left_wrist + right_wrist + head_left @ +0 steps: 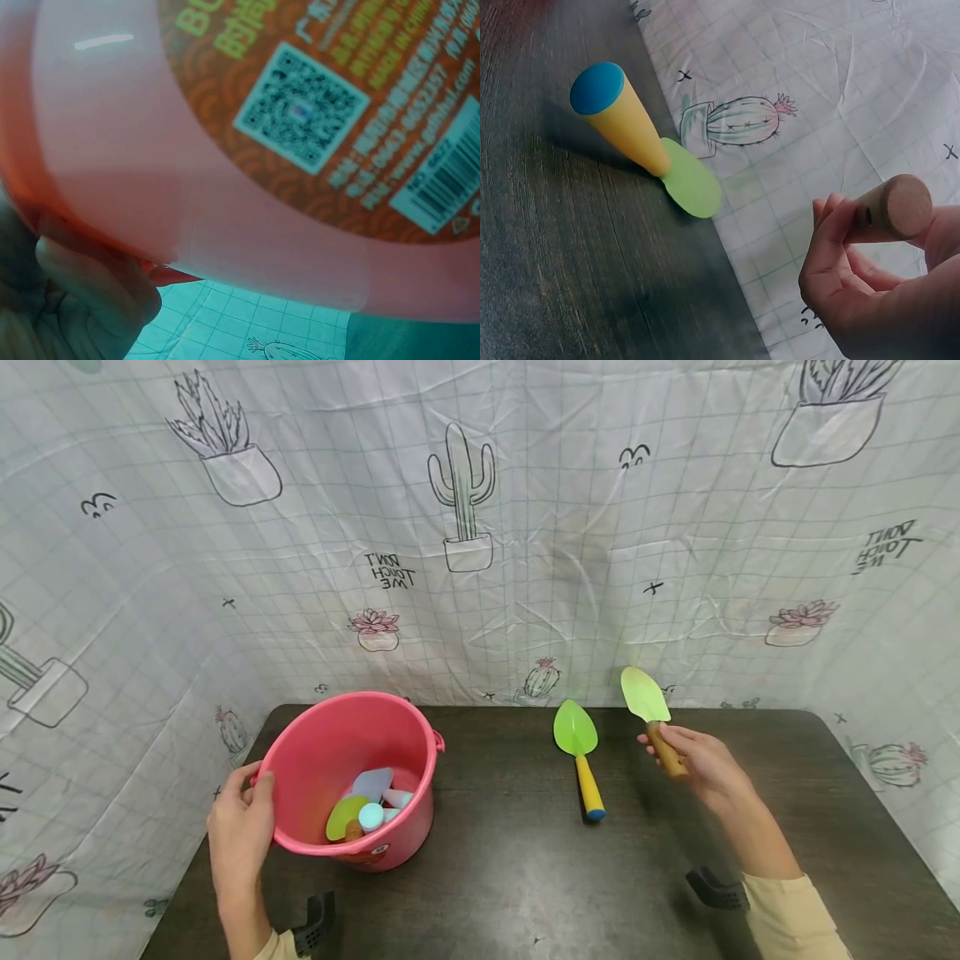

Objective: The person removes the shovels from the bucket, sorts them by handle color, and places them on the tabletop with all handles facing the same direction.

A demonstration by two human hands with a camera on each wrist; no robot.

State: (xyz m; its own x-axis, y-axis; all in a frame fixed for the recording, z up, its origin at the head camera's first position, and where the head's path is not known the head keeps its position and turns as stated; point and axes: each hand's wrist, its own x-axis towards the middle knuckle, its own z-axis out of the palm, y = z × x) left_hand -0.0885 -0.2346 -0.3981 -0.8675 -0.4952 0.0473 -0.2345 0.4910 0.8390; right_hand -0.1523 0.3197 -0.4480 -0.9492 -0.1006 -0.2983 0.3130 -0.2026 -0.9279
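Observation:
At the left of the head view, my left hand grips the rim of a pink bucket, thumb on the inner side. The bucket tilts toward me, and its round printed label fills much of the left wrist view. My right hand pinches the brown wooden handle of a hand trowel with a pale yellow-green blade, raised above the table. To its left lies a second trowel, with a green blade and a yellow handle ending in a blue cap.
Inside the bucket are a yellow-green blade, a greyish blade and light blue-and-white pieces. The dark wooden table backs onto a white patterned cloth, which also hangs at both sides.

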